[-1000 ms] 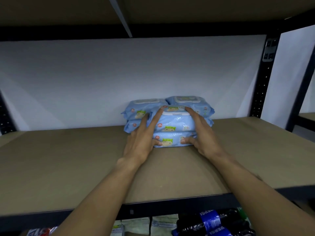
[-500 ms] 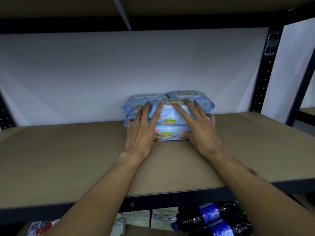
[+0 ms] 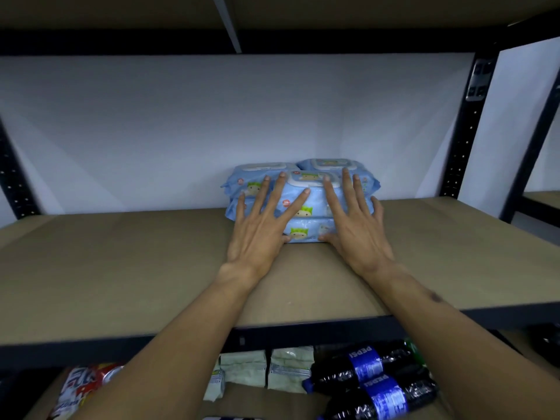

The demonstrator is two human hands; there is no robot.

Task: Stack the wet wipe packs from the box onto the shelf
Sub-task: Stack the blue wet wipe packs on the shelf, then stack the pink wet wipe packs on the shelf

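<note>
1. Blue wet wipe packs point(image 3: 304, 204) sit stacked at the back of the brown shelf point(image 3: 121, 262).
2. Left hand point(image 3: 260, 228) and right hand point(image 3: 357, 234) lie flat on the front stack, fingers straight and spread (gripping nothing), thumbs touching the bottom pack.

Plain white wall point(image 3: 181, 131), black steel uprights point(image 3: 463, 137)

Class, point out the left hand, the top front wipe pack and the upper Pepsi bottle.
left hand point(image 3: 257, 237): head view, back of the hand.
top front wipe pack point(image 3: 315, 201): head view, blue front face.
upper Pepsi bottle point(image 3: 365, 363): head view, blue label.
</note>
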